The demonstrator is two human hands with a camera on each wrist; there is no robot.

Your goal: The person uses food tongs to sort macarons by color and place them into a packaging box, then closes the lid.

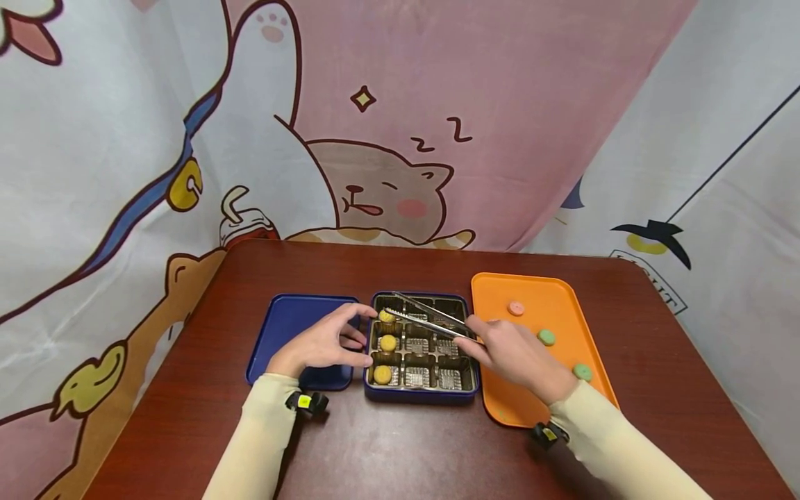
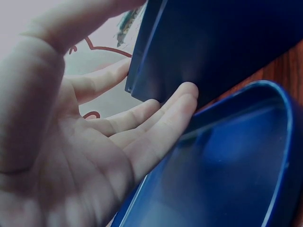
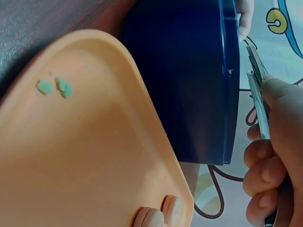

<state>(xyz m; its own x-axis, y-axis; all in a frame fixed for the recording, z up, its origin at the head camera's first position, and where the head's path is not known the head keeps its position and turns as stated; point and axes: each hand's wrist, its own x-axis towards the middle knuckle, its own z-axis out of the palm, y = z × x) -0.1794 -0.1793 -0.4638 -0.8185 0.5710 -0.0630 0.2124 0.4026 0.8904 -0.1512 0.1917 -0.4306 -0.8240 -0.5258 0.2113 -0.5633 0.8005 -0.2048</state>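
My right hand [image 1: 515, 351] grips metal tongs [image 1: 431, 323], whose arms are spread apart over the box's back-left compartment. A yellow macaron [image 1: 387, 316] sits there, close under the toothed tip. Two more yellow macarons, one in the middle row [image 1: 388, 343] and one in the front [image 1: 382, 375], fill out the left column of the dark blue divided box [image 1: 421, 397]. My left hand [image 1: 328, 340] is at the box's left side with its thumb and fingers spread; in the left wrist view the fingertips [image 2: 187, 92] lie against the box's wall.
Right of the box lies an orange tray [image 1: 525, 410] with a pink macaron [image 1: 515, 307], green macarons [image 1: 546, 337] and green crumbs [image 3: 64, 88]. A blue lid-like tray [image 1: 300, 305] lies to the left, under my left hand. Behind the brown table [image 1: 400, 444] hangs a printed curtain [image 1: 531, 104].
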